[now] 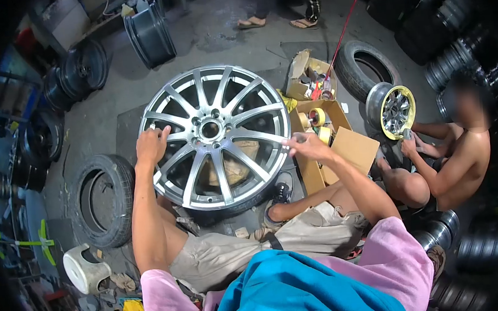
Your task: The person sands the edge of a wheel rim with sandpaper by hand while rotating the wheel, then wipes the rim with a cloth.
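Observation:
A large silver alloy wheel (222, 180) with several spokes sits in front of me, its face tilted up. My left hand (153, 145) is at the wheel's left edge, fingers curled in and thumb towards the spokes; whatever lies inside them is hidden. At the right edge, my right hand (311, 147) has its index finger stretched onto the rim, with the other fingers partly bent and nothing visible in them. Through the spokes shows a brown cardboard piece (233, 171) beneath the wheel.
Right of the wheel stands an open cardboard box (314, 177) with tape rolls (317, 116). Another person (457, 158) sits at the right by a yellow-edged wheel (397, 110). Tyres (105, 200) and a white stool (86, 268) are at the left. Somebody's sandalled feet (251, 22) are at the back.

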`<state>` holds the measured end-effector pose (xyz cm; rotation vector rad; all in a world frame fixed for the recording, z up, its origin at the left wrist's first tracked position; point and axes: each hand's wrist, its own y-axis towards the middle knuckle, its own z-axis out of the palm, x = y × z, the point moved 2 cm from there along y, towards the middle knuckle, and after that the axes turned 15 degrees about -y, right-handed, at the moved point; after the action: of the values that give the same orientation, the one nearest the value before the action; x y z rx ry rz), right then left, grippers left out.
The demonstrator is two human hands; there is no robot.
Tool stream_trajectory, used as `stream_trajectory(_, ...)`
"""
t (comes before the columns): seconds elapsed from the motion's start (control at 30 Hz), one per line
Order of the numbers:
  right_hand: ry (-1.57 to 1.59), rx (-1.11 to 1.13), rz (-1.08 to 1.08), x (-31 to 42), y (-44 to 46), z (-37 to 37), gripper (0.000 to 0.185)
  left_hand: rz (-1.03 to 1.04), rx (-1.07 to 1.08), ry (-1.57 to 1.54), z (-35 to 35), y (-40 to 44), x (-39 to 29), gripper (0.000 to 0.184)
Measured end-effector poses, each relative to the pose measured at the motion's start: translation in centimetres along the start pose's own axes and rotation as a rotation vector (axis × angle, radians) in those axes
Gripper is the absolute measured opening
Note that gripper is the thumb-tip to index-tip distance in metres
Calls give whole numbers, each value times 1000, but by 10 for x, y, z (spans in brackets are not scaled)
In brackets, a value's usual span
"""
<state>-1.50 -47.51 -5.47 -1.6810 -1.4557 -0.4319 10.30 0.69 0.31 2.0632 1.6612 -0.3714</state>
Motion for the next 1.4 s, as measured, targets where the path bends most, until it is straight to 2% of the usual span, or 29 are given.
stream_trajectory(0.07,24,82,147,32,-22,4,71,-42,12,5,4,10,8,58)
stream_trajectory(0.13,130,76,88,45,-30,19,68,-198,95,0,10,13,20,67)
stream_trajectory(0.17,157,103,133,48,-32,23,66,-249,140,35,13,14,26,75)
stream_trajectory(0.33,175,59,223,67,-38,28,60,-213,189,61,14,9,25,78)
stream_trajectory(0.47,143,-7,271,61,-22,25,65,-218,197,62,13,7,26,81)
stream_trajectory(0.53,133,-131,184,62,-7,16,68,-220,287,73,6,-7,19,84)
stream_trajectory(0.6,46,-161,177,68,21,-8,70,-255,285,57,5,-20,18,86)
stream_trajectory(0.67,16,-354,11,57,66,-17,72,-290,322,13,12,-33,21,85)
stream_trajectory(0.73,-21,-270,142,56,91,-28,77,-274,299,37,23,-44,20,86)
stream_trajectory(0.8,-73,-225,121,61,94,-32,82,-281,342,-53,5,-49,4,87)
stream_trajectory(0.87,-250,-449,13,35,113,-26,83,-310,388,-116,-6,-43,-6,86)
stream_trajectory(0.9,-250,-451,21,43,103,-33,83,-303,422,-129,-5,-39,-1,84)
stream_trajectory(0.93,-291,-361,13,60,83,-40,92,-299,463,-144,-2,-35,6,83)
stream_trajectory(0.97,-333,-263,11,66,68,-40,101,-231,375,-62,16,-30,28,79)
stream_trajectory(1.0,-428,-480,-13,48,72,-34,83,-223,378,-181,10,-29,21,77)
stream_trajectory(1.07,-382,-467,57,42,62,-36,84,-125,287,-183,12,-23,26,72)
stream_trajectory(1.13,-260,-517,-17,19,57,-30,69,-77,137,-264,1,-31,2,65)
stream_trajectory(1.17,-256,-510,-5,13,44,-26,69,-104,143,-326,-6,-36,-11,63)
stream_trajectory(1.27,-154,-372,-78,9,7,-14,53,-124,103,-438,-6,-46,-30,58)
stream_trajectory(1.4,-171,-215,-277,16,-45,16,41,-15,-42,-454,0,-57,-45,53)
